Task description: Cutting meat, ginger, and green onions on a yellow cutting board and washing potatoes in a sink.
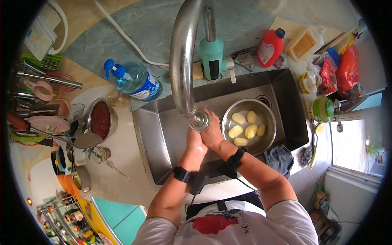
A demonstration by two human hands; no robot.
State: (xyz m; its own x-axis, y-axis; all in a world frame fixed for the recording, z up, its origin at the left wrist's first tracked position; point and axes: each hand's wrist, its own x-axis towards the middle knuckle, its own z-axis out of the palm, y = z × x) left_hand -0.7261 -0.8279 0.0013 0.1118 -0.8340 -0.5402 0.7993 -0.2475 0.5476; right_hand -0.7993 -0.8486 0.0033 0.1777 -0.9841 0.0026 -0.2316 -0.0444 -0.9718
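Note:
My left hand [196, 141] and my right hand [213, 131] are close together, touching, under the spout of a chrome tap [183, 61]. The tap head covers part of the fingers, so whether anything lies between them is hidden. Water glistens on the left hand near the wrist. Both hands are over the left part of a stainless steel sink [171, 128]. Just right of the right hand, a round metal bowl [226, 122] stands in the sink. Several peeled potatoes [250, 131] lie spread out inside it.
A blue pump bottle [137, 81] and a pot of dark red contents [100, 119] stand left of the sink. Behind it is a red bottle [270, 48]. A dark cloth [279, 159] hangs over the front edge; a yellow-handled brush [315, 150] lies at right.

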